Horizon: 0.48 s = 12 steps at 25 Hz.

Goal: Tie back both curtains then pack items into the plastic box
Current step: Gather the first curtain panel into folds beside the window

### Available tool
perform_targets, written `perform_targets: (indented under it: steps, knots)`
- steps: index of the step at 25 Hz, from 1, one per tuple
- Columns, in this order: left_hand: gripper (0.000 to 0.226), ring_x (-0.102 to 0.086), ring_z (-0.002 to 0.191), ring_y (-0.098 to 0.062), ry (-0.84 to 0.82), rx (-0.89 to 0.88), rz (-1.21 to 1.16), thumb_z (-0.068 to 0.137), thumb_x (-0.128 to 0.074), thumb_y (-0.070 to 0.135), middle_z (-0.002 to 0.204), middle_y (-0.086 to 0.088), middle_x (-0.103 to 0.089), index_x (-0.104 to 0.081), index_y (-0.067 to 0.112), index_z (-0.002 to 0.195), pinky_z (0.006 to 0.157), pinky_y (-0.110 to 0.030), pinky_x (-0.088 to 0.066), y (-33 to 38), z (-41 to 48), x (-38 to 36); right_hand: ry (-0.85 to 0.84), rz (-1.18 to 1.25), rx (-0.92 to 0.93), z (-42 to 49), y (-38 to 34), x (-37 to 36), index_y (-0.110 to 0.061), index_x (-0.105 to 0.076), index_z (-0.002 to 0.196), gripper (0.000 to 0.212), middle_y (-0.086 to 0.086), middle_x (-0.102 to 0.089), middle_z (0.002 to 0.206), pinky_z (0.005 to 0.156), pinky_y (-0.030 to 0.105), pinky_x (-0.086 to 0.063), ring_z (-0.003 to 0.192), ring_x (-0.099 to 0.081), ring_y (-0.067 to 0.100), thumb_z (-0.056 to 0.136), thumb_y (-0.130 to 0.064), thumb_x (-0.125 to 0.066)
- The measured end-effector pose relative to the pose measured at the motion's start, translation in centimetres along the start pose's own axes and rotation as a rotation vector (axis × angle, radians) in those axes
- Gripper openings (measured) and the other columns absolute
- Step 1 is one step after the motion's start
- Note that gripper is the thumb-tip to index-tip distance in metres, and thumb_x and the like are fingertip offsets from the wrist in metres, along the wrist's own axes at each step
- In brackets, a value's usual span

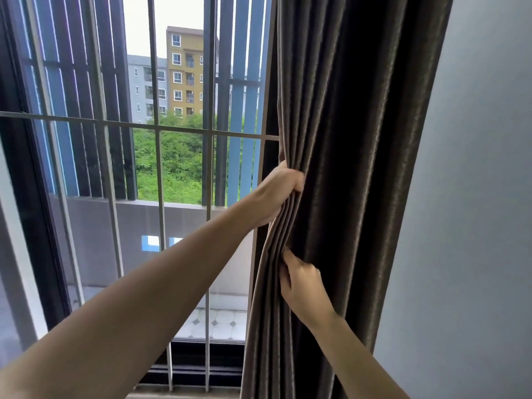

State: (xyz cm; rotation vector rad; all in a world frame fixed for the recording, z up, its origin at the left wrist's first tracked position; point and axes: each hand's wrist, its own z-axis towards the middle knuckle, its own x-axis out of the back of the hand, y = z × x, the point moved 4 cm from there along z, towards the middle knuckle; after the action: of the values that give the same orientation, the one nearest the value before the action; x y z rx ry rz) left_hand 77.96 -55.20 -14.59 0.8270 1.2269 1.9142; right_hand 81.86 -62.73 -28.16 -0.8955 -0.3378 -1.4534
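Note:
A dark brown curtain [354, 116] hangs gathered in folds at the right side of the window, against the wall. My left hand [277, 194] is clenched around the curtain's left edge folds at mid height. Below it, my right hand [302, 286] pinches the same bunch of folds, fingers pressed into the fabric. No tie-back and no plastic box are in view. The other curtain is out of sight.
A window with a white metal grille [157, 131] fills the left and middle. Beyond it are a balcony wall [184, 226], dark vertical slats, trees and buildings. A plain grey wall [475, 197] stands right of the curtain.

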Motion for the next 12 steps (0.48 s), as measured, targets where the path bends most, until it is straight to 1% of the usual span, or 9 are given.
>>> perform_targets:
  steps: [1,3,4,5,6,7,9,10,12]
  knots:
    - [0.013,-0.048,0.067,-0.014,-0.008,-0.004,0.055,0.069,-0.048,0.007,0.072,0.001,-0.048,-0.048,0.007,0.082,0.061,-0.025,-0.04,0.1,0.0,-0.3,-0.052,0.01,-0.013,-0.1,0.0,-0.2,-0.005,-0.055,0.11,0.021,0.003,-0.063,0.08,0.057,0.008,-0.033,0.07,-0.063,0.023,0.092,-0.006,-0.044]
    - [0.025,-0.058,0.08,-0.015,0.026,-0.018,0.289,0.077,-0.055,0.015,0.088,0.0,-0.058,-0.051,0.013,0.101,0.068,-0.027,-0.046,0.2,0.2,-0.5,-0.187,0.064,-0.005,-0.4,-0.2,-0.4,-0.01,-0.052,0.107,0.017,-0.005,-0.054,0.076,0.058,0.01,-0.036,0.069,-0.06,0.022,0.092,-0.015,-0.047]
    - [0.027,-0.059,0.08,-0.016,0.083,-0.026,0.382,0.083,-0.051,0.015,0.093,-0.002,-0.059,-0.05,0.013,0.109,0.066,-0.027,-0.048,0.3,0.3,-0.4,-0.235,0.062,0.004,-0.8,-0.2,-0.1,-0.014,-0.053,0.106,0.019,-0.006,-0.056,0.079,0.063,0.018,-0.043,0.075,-0.062,0.022,0.092,-0.025,-0.049]
    - [0.025,-0.058,0.077,-0.017,0.149,-0.04,0.423,0.086,-0.045,0.014,0.094,-0.006,-0.059,-0.05,0.012,0.111,0.063,-0.028,-0.047,0.4,0.4,-0.1,-0.209,0.013,0.031,-1.0,0.1,0.4,-0.015,-0.056,0.107,0.026,-0.006,-0.063,0.088,0.072,0.026,-0.048,0.087,-0.064,0.022,0.091,-0.035,-0.051]
    - [0.026,-0.058,0.075,-0.02,0.199,-0.051,0.418,0.087,-0.039,0.011,0.093,-0.009,-0.059,-0.051,0.01,0.111,0.061,-0.029,-0.047,0.2,0.5,0.3,-0.05,-0.045,0.077,-0.9,0.5,1.5,-0.015,-0.059,0.112,0.034,-0.002,-0.067,0.104,0.085,0.032,-0.05,0.101,-0.063,0.021,0.089,-0.039,-0.053]
    - [0.029,-0.058,0.076,-0.025,0.221,-0.06,0.378,0.086,-0.036,0.01,0.094,-0.011,-0.059,-0.052,0.009,0.111,0.063,-0.032,-0.046,-0.1,0.7,0.7,0.195,-0.089,0.116,-0.6,1.0,3.1,-0.011,-0.059,0.116,0.038,0.004,-0.063,0.12,0.097,0.036,-0.046,0.114,-0.058,0.02,0.088,-0.038,-0.056]
    - [0.032,-0.054,0.077,-0.028,0.194,-0.075,0.259,0.082,-0.034,0.007,0.088,-0.015,-0.056,-0.055,0.008,0.107,0.067,-0.039,-0.042,-0.7,0.7,0.9,0.643,-0.087,0.068,0.5,1.6,6.9,-0.007,-0.048,0.126,0.047,0.013,-0.043,0.14,0.11,0.037,-0.033,0.13,-0.041,0.021,0.086,-0.029,-0.062]
    - [0.028,-0.047,0.076,-0.026,0.155,-0.085,0.207,0.082,-0.034,0.006,0.084,-0.014,-0.051,-0.056,0.009,0.099,0.068,-0.039,-0.037,-0.8,0.5,0.7,0.712,-0.025,-0.019,1.7,1.9,8.7,-0.006,-0.039,0.133,0.055,0.014,-0.034,0.146,0.112,0.034,-0.03,0.135,-0.034,0.021,0.087,-0.026,-0.063]
    - [0.026,-0.04,0.076,-0.023,0.107,-0.079,0.162,0.085,-0.033,0.001,0.081,-0.01,-0.044,-0.053,0.016,0.081,0.07,-0.037,-0.032,-0.5,-0.1,0.2,0.617,0.164,-0.203,4.6,2.3,11.5,-0.007,-0.022,0.144,0.068,0.012,-0.031,0.15,0.112,0.03,-0.031,0.133,-0.035,0.015,0.09,-0.021,-0.06]
